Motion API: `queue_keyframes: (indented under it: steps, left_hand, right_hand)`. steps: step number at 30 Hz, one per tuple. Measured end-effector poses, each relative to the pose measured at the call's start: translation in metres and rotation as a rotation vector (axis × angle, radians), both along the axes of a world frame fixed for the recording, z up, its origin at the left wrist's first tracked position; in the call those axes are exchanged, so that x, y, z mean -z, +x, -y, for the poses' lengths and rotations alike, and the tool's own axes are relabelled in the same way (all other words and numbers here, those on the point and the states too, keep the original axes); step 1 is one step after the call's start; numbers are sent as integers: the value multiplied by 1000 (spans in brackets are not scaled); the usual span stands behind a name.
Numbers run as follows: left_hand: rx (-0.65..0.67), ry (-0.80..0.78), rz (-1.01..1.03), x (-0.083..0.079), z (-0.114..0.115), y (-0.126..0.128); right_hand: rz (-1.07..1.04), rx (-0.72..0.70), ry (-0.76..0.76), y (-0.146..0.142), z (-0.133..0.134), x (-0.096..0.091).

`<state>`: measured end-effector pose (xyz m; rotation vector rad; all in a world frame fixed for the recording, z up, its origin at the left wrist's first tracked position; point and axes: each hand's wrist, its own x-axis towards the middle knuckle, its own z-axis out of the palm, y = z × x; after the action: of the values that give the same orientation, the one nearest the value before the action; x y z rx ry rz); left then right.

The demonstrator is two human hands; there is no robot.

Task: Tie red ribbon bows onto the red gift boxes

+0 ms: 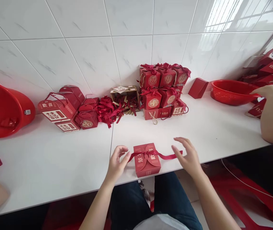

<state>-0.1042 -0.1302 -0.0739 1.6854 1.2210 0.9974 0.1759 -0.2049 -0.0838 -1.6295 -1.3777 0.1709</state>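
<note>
A small red gift box (147,161) stands at the near edge of the white table (55,159), with a red ribbon (168,156) knotted over its lid and trailing to the right. My left hand (117,163) sits just left of the box, its fingers loosely curled at the ribbon's left end. To the right of the box my right hand (186,156) hovers with fingers spread over the ribbon's loose end.
Stacked finished red boxes (163,91) stand against the tiled wall, with a carton of ribbons (124,102) and more boxes (64,111) to the left. Red basins sit at far left (2,108) and right (232,92). Another person's arm (271,115) reaches in at right.
</note>
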Motion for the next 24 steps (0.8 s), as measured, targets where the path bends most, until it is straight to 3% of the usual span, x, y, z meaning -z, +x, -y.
queue_keyframes:
  steps: [2, 5, 9, 12, 16, 19, 24]
  left_hand:
    - [103, -118, 25, -6, 4, 11]
    - [230, -247, 31, -11, 9, 20]
    - [251, -305, 40, -13, 15, 25]
    - [137, -222, -56, -12, 20, 25]
    - [17, -4, -171, -10, 23, 26]
    - [36, 62, -196, -10, 23, 27]
    - [79, 22, -191, -10, 19, 24]
  right_hand:
    - [-18, -129, -61, -14, -8, -4]
    - [-237, -341, -229, -30, -17, -3]
    - [-565, -479, -390, -44, -20, 2]
    - [-699, -537, -439, -47, -16, 2]
    - [-722, -595, -446, -46, -9, -1]
    - [-681, -560, -407, -43, -7, -5]
    - [-588, -485, -331, -32, -10, -9]
